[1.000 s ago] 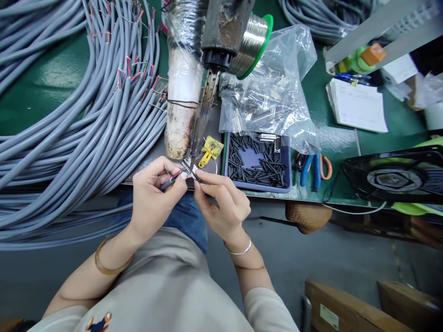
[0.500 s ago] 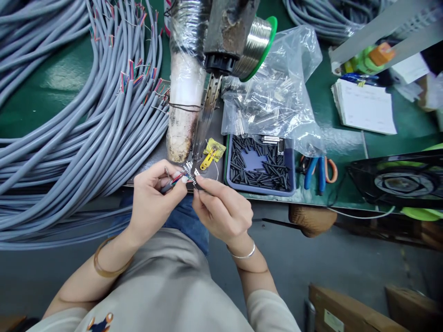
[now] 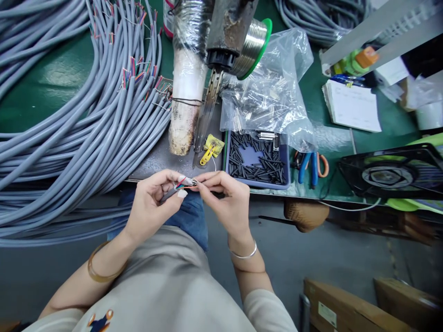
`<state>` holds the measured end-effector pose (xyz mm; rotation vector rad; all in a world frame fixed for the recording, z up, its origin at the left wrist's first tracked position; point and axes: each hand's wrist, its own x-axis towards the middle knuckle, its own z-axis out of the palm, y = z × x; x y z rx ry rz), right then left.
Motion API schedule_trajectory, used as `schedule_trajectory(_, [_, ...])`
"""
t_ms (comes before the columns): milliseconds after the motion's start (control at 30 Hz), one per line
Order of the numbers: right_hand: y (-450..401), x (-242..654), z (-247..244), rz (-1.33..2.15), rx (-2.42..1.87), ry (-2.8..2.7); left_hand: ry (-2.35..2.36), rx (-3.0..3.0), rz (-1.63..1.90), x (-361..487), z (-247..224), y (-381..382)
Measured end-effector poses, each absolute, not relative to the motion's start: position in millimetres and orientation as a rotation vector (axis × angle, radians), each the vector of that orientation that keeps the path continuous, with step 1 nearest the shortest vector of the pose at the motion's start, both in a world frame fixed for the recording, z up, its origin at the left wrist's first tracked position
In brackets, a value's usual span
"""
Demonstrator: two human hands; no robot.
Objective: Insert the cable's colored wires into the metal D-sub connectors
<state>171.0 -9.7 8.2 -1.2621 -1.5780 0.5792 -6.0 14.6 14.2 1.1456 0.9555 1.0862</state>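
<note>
My left hand (image 3: 152,200) is closed round the end of a grey cable (image 3: 168,195), in front of the bench edge. Coloured wires (image 3: 181,184) fan out from its stripped end towards the right. With thumb and fingers pinched, my right hand (image 3: 226,196) grips a small metal connector (image 3: 194,182) at the wire ends, mostly hidden by the fingers. Above both hands, a soldering iron (image 3: 209,103) points down, its tip apart from the connector. A yellow clip-like piece (image 3: 207,154) lies on the bench beside the tip.
Many grey cables (image 3: 114,120) cover the left side. A blue tray (image 3: 286,173) holds short black tubes, under a clear bag (image 3: 270,97) of metal connectors. Solder wire (image 3: 251,48) hangs on a spool. Blue-handled pliers (image 3: 309,169), a black fan (image 3: 391,175) and a paper pad (image 3: 353,105) lie right.
Both hands have drawn down, away from the soldering iron tip, with the cable and connector. The connector has turned and the right fingers now cover more of it. The view has shifted slightly.
</note>
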Motion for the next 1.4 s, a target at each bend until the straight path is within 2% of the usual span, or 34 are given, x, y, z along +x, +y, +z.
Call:
schedule_trajectory(67, [-12.1, 173.7, 7.0, 0.517, -1.282, -1.526, 0.985, 1.211, 1.074, -6.9, 14.3, 13.1])
schedule_trajectory(200, [-17.3, 175.1, 5.7, -0.027, -1.125, -1.32, 1.069, 1.317, 1.133, -6.7, 13.4, 11.0])
schedule_trajectory(267, [-19.7, 172.8, 5.7, -0.11, -1.074, -1.229, 1.102, 1.412, 1.141, -8.2, 10.9, 9.7])
schedule_trajectory(567, [-20.9, 161.0, -5.8, 0.282, -1.225, -1.59, 1.028, 1.604, 1.12, -13.7, 5.0, 4.5])
schedule_trajectory(833, [-13.2, 154.8, -8.4, 0.045, -1.208, -1.642, 1.066, 1.498, 1.143, -6.7, -3.7, 10.1])
schedule_trajectory(1167, [-4.5, 157.9, -6.7, 0.123, -1.187, -1.611, 1.159, 1.6, 1.292, 3.4, 3.9, 21.1])
schedule_trajectory(1400, [0.4, 159.9, -2.5, 0.168, -1.164, -1.579, 1.202, 1.678, 1.246, 1.6, 8.5, 26.7])
